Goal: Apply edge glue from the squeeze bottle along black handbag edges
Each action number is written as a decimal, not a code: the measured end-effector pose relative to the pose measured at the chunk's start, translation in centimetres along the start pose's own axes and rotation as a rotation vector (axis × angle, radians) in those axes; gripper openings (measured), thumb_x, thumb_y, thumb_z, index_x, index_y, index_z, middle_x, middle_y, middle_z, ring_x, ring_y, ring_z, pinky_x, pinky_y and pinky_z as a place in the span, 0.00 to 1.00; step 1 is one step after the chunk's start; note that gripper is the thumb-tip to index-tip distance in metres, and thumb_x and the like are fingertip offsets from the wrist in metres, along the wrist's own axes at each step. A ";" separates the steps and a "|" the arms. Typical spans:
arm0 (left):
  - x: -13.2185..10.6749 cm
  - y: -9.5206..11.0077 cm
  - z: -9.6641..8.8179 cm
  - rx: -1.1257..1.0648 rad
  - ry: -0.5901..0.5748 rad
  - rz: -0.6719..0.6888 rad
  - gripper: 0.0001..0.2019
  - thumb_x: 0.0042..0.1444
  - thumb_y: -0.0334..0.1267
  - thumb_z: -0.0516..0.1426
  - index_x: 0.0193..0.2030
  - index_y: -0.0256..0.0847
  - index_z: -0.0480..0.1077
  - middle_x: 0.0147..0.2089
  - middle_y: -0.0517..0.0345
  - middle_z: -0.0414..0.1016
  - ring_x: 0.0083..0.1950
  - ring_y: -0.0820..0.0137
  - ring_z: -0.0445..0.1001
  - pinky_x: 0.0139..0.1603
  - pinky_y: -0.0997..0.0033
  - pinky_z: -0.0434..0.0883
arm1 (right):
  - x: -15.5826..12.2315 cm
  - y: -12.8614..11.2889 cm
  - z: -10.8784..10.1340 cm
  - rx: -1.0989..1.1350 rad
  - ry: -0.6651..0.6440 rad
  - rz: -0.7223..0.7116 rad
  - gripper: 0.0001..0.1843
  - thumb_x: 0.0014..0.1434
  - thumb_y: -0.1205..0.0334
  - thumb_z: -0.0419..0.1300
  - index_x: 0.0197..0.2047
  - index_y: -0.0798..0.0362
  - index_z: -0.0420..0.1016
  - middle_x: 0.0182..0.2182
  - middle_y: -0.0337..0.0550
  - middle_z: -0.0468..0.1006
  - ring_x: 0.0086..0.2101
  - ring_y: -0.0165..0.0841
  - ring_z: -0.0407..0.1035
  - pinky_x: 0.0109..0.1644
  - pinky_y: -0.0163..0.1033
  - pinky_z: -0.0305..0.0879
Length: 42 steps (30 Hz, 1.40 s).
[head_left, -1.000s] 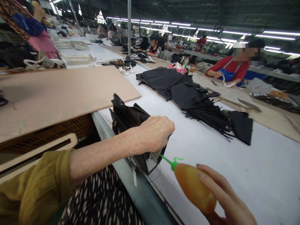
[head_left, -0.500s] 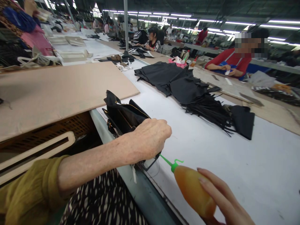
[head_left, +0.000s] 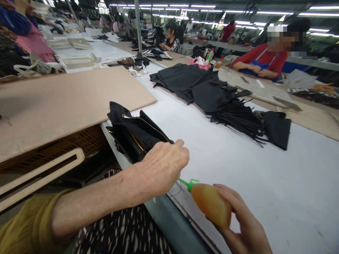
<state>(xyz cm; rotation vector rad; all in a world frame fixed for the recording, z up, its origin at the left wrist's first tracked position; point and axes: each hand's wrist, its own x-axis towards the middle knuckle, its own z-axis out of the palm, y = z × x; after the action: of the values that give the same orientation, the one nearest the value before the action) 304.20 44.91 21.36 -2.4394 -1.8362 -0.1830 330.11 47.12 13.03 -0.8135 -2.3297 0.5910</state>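
My left hand is closed over the near end of a black handbag with gold zippers, which lies at the front edge of the white table. My right hand grips an orange glue bottle. The bottle's green nozzle points under my left hand at the bag's near end, which the hand hides.
A large cardboard sheet covers the left. A pile of black fabric pieces and strips lies further along the table. A person in red works across the table; other people sit further back. A brown crate sits below the cardboard.
The bag and my left hand have shifted left and toward me. The bottle has moved left with them, its nozzle staying at the bag's near end.
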 end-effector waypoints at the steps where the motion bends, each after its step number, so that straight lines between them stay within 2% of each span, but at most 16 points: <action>1: -0.1 0.1 0.1 0.005 0.000 -0.005 0.02 0.52 0.29 0.51 0.31 0.38 0.63 0.34 0.55 0.64 0.22 0.68 0.64 0.18 0.67 0.63 | -0.1 0.0 0.1 0.006 0.010 0.008 0.23 0.59 0.67 0.56 0.57 0.47 0.59 0.53 0.46 0.64 0.51 0.39 0.62 0.54 0.41 0.63; 8: -1.0 0.5 -0.3 -0.037 -0.058 -0.033 0.04 0.54 0.29 0.48 0.31 0.38 0.62 0.34 0.54 0.65 0.25 0.65 0.67 0.21 0.64 0.67 | -0.3 -0.5 0.6 0.008 0.043 0.089 0.22 0.59 0.66 0.56 0.56 0.46 0.59 0.52 0.45 0.65 0.51 0.39 0.63 0.55 0.43 0.63; 13: -1.2 0.7 -0.4 -0.022 -0.055 -0.037 0.04 0.53 0.28 0.49 0.29 0.38 0.61 0.32 0.55 0.64 0.26 0.66 0.67 0.22 0.65 0.67 | -0.9 -0.6 0.8 0.062 0.013 0.102 0.22 0.58 0.63 0.58 0.55 0.47 0.60 0.52 0.45 0.66 0.49 0.41 0.65 0.53 0.42 0.65; 21: -1.0 0.6 -0.4 -0.012 -0.069 -0.041 0.06 0.54 0.28 0.48 0.29 0.37 0.63 0.32 0.55 0.64 0.25 0.66 0.67 0.21 0.66 0.66 | -1.0 -0.7 1.0 0.043 0.075 0.207 0.21 0.59 0.61 0.56 0.55 0.47 0.61 0.51 0.46 0.66 0.49 0.42 0.64 0.50 0.43 0.67; 29: -1.0 0.6 -0.5 -0.040 -0.110 -0.046 0.05 0.54 0.28 0.48 0.29 0.37 0.63 0.33 0.55 0.64 0.24 0.67 0.66 0.20 0.66 0.65 | -1.5 -0.6 1.2 0.075 0.063 0.228 0.21 0.57 0.59 0.59 0.53 0.47 0.62 0.47 0.42 0.70 0.42 0.37 0.69 0.45 0.35 0.68; 35: -0.8 0.7 -1.0 -0.060 -0.152 -0.091 0.07 0.55 0.28 0.47 0.30 0.36 0.64 0.35 0.53 0.65 0.29 0.66 0.69 0.27 0.65 0.69 | -1.0 -1.0 1.1 0.080 0.122 0.272 0.22 0.55 0.56 0.61 0.52 0.48 0.63 0.45 0.42 0.71 0.41 0.38 0.68 0.43 0.35 0.68; 38: -0.8 0.7 -1.2 -0.065 -0.184 -0.104 0.06 0.54 0.28 0.48 0.30 0.36 0.64 0.35 0.53 0.66 0.28 0.67 0.69 0.26 0.66 0.68 | -1.1 -1.1 1.3 0.125 0.147 0.294 0.23 0.55 0.56 0.61 0.53 0.48 0.62 0.45 0.42 0.71 0.41 0.37 0.69 0.41 0.33 0.69; 42: -0.9 0.6 -1.1 -0.052 -0.154 -0.092 0.06 0.53 0.27 0.48 0.29 0.37 0.64 0.34 0.55 0.65 0.28 0.66 0.69 0.24 0.66 0.67 | -0.9 -1.0 2.0 0.114 0.156 0.308 0.23 0.55 0.55 0.61 0.53 0.48 0.62 0.45 0.43 0.71 0.41 0.37 0.69 0.42 0.35 0.69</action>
<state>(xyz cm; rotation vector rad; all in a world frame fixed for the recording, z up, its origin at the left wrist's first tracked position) 304.49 43.71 22.29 -2.4689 -2.0327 -0.0497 328.98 45.43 11.84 -1.1323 -2.0253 0.7537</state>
